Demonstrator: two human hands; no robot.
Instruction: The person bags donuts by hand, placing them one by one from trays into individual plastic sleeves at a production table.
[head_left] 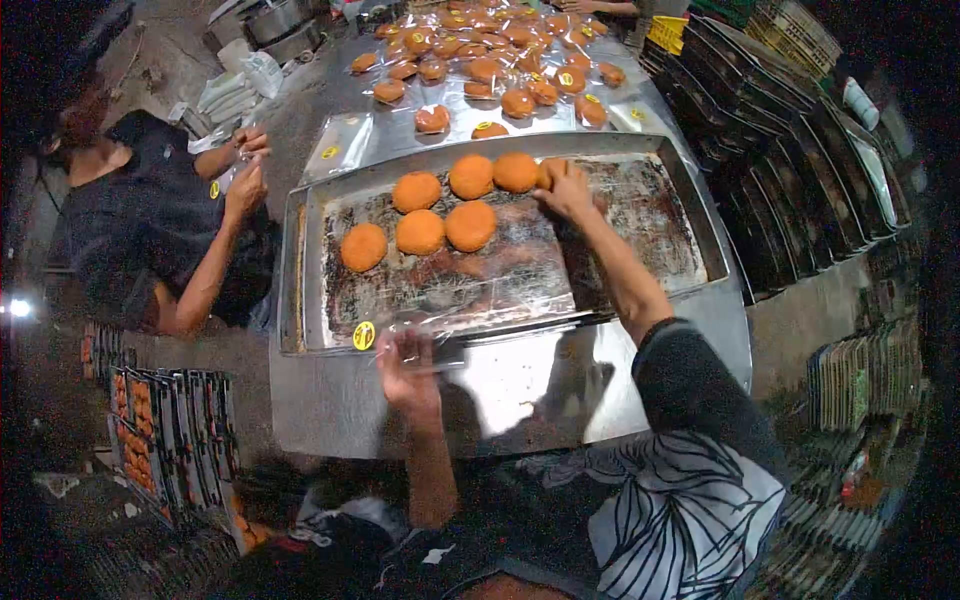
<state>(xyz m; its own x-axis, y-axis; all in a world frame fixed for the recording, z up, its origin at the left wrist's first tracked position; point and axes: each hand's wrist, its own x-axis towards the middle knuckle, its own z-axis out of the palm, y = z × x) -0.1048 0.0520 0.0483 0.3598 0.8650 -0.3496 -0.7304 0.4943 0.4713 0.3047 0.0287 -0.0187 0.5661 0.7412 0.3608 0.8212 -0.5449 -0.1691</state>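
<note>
Honestly, the right hand (568, 193) was curled beside a bun (515, 172) on the tray (640, 205), grip unclear; hasty squeezing might have dented it, or the bag (364, 335) clamped in the left hand (408, 378) slipped.

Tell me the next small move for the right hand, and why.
Probably lift the bun at the right hand and bring it to the clear bag at the left hand: the right hand's fingers are already at that bun, no bun shows in the bag, and wrapped buns lie beyond the tray.
</note>
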